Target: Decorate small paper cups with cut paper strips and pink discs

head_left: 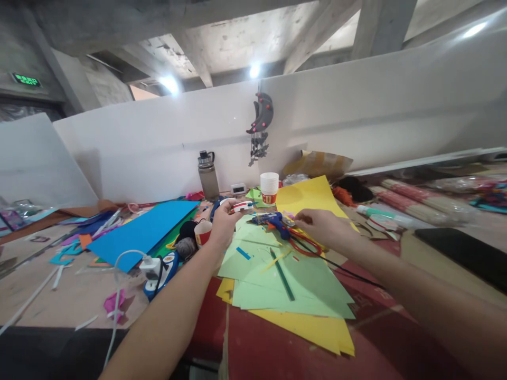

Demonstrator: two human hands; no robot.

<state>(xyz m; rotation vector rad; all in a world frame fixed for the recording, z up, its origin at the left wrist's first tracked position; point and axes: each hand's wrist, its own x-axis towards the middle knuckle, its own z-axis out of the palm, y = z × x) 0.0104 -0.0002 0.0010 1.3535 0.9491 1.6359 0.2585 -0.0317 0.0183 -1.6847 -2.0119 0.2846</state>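
Observation:
My left hand (224,221) is closed around a small white and red tool (241,207), held above the light green paper sheets (277,274). My right hand (321,226) reaches over the sheets with its fingers pinched together; what they hold, if anything, is too small to make out. A blue glue gun (275,221) lies between the two hands, beside red-handled scissors (304,245). A dark green pencil (282,274) rests on the green paper. Yellow sheets (317,330) lie under the green ones.
A large blue sheet (146,229) lies at left, with a paper cup (203,233), yarn balls (186,244) and a plugged-in device (158,269) near it. A water bottle (208,175) and stacked cups (269,187) stand by the white wall. Rolled paper (415,203) is at right.

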